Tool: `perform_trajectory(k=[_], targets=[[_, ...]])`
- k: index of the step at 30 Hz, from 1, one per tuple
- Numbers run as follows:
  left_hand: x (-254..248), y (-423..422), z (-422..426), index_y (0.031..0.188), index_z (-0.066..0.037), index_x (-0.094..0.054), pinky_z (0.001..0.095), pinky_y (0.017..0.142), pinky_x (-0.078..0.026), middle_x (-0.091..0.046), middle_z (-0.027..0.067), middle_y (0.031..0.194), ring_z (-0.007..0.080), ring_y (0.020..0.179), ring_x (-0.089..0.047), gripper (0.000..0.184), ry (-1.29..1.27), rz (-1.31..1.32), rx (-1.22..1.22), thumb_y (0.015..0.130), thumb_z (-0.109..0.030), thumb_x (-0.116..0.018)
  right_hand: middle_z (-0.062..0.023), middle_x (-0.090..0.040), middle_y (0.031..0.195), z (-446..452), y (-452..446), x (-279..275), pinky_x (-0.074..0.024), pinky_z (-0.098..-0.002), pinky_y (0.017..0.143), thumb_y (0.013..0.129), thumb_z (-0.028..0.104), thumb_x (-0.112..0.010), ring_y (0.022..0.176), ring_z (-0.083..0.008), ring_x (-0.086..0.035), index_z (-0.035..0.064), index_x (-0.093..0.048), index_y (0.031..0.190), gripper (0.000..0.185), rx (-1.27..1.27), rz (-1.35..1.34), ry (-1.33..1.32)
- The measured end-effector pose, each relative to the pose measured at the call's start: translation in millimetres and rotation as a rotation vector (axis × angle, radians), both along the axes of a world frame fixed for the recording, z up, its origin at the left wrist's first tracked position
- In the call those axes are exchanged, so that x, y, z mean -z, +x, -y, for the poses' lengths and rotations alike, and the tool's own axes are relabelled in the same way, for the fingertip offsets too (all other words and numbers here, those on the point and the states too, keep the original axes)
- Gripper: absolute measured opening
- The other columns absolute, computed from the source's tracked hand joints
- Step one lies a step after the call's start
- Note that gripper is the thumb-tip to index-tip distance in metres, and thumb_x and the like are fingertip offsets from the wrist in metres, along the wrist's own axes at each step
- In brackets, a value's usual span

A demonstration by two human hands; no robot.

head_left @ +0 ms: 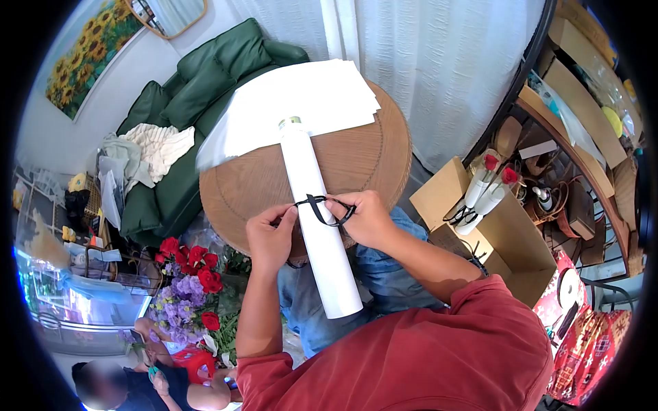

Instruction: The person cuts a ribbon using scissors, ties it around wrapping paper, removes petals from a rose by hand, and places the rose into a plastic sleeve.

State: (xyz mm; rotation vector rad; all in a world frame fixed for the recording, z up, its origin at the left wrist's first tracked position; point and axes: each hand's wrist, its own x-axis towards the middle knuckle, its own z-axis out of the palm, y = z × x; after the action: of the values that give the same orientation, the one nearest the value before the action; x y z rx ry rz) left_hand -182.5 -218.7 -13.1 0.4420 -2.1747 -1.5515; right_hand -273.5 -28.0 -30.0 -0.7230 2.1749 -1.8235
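Observation:
A long white paper roll (321, 253) lies slanted from the round wooden table (356, 156) down over my lap. Something small and greenish shows at its far end, too small to name. A black ribbon (317, 205) crosses the roll near its middle, partly looped. My left hand (269, 236) pinches the ribbon at the roll's left side. On the right side, my right hand (364, 216) grips the same ribbon, with a loop standing out by the fingers. Flat white paper sheets (308, 92) cover the far part of the table.
To the right stands an open cardboard box (517, 250) holding several wrapped single red roses (488, 195). Red roses and purple flowers (181, 298) are at lower left, near another person (161, 380) holding something. A green sofa (178, 178) stands behind the table, shelves (582, 157) at right.

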Motion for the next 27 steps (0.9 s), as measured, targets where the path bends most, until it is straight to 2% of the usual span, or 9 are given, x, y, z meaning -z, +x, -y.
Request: perform_trajectory(k=[8,11,13,17,20,22,23,25,27], targets=[[-16,2,-3,0.1,0.006,-0.078,0.0261,0.059,-0.046,-0.07,0.0059,0.071,0.0071,0.063,-0.057,0.018,-0.123,0.103,-0.045,0.094,-0.011,-0.073,-0.0184,-0.076,0.08,5,-1,-5,-0.0539,-0.0332,0.065,0.096,0.018,-0.071,0.069,-0.0148,-0.07,0.001,-0.078,0.11,0.023,-0.003,0.07,-0.078],[-32,4,-7,0.096,0.002,-0.079,0.0308,0.059,-0.048,-0.07,0.0108,0.071,0.0142,0.059,-0.061,0.014,-0.278,0.079,-0.075,0.093,-0.01,-0.074,-0.0157,-0.074,0.076,8,-14,3,-0.052,-0.0314,0.064,0.095,0.016,-0.071,0.068,-0.0124,-0.066,0.0003,-0.079,0.107,0.021,-0.039,0.061,-0.162],[-38,4,-4,0.092,0.0,-0.077,0.0358,0.06,-0.05,-0.067,0.0143,0.073,0.0241,0.061,-0.065,0.01,-0.621,0.004,-0.02,0.09,-0.01,-0.076,-0.01,-0.071,0.07,6,-23,2,-0.0485,-0.0302,0.061,0.094,0.014,-0.072,0.064,-0.0102,-0.059,-0.0004,-0.08,0.103,0.018,-0.092,0.157,-0.076],[-43,-6,-11,0.09,-0.001,-0.075,0.0378,0.062,-0.051,-0.065,0.014,0.075,0.03,0.064,-0.065,0.009,-0.617,-0.002,-0.01,0.087,-0.009,-0.077,-0.0018,-0.072,0.075,3,-26,-7,-0.0481,-0.0252,0.063,0.094,0.011,-0.074,0.07,-0.0061,-0.059,-0.0035,-0.08,0.098,0.016,-0.131,0.233,-0.038],[-31,-13,-11,0.092,0.001,-0.074,0.0353,0.06,-0.051,-0.068,0.0136,0.075,0.0248,0.062,-0.067,0.01,-0.623,-0.061,-0.021,0.09,-0.009,-0.076,-0.0043,-0.066,0.066,5,-23,1,-0.0442,-0.0303,0.058,0.094,0.013,-0.072,0.063,-0.0082,-0.053,-0.0024,-0.08,0.097,0.017,-0.116,0.15,-0.129],[-20,-14,-7,0.09,0.002,-0.074,0.0298,0.057,-0.048,-0.069,0.0111,0.073,0.0144,0.06,-0.063,0.013,-0.35,-0.036,-0.073,0.092,-0.01,-0.076,-0.0036,-0.064,0.064,4,-24,-1,-0.0435,-0.0306,0.056,0.095,0.013,-0.072,0.062,-0.0081,-0.051,-0.0022,-0.08,0.097,0.017,-0.107,0.173,-0.09],[-16,-12,-4,0.09,0.002,-0.074,0.0298,0.057,-0.048,-0.069,0.0111,0.073,0.0144,0.06,-0.063,0.013,-0.351,-0.034,-0.071,0.092,-0.01,-0.076,-0.0036,-0.064,0.064,3,-27,-1,-0.0435,-0.0306,0.056,0.095,0.013,-0.072,0.062,-0.0081,-0.051,-0.0022,-0.08,0.097,0.017,-0.106,0.175,-0.091],[-14,-9,2,0.089,0.005,-0.073,0.025,0.056,-0.045,-0.069,0.006,0.069,0.0057,0.06,-0.056,0.017,-0.249,0.039,-0.089,0.093,-0.011,-0.077,-0.0019,-0.062,0.062,5,-33,-3,-0.0416,-0.0311,0.054,0.094,0.013,-0.072,0.06,-0.0083,-0.049,-0.0014,-0.08,0.096,0.017,-0.144,0.245,-0.116],[-17,-3,7,0.086,0.005,-0.072,0.0234,0.055,-0.04,-0.063,-0.0001,0.068,0.0037,0.06,-0.05,0.018,-0.234,0.049,-0.078,0.093,-0.01,-0.077,-0.0019,-0.061,0.061,-1,-39,-12,-0.0406,-0.0313,0.053,0.094,0.013,-0.072,0.058,-0.0085,-0.049,-0.001,-0.08,0.095,0.016,-0.191,0.235,-0.055]])
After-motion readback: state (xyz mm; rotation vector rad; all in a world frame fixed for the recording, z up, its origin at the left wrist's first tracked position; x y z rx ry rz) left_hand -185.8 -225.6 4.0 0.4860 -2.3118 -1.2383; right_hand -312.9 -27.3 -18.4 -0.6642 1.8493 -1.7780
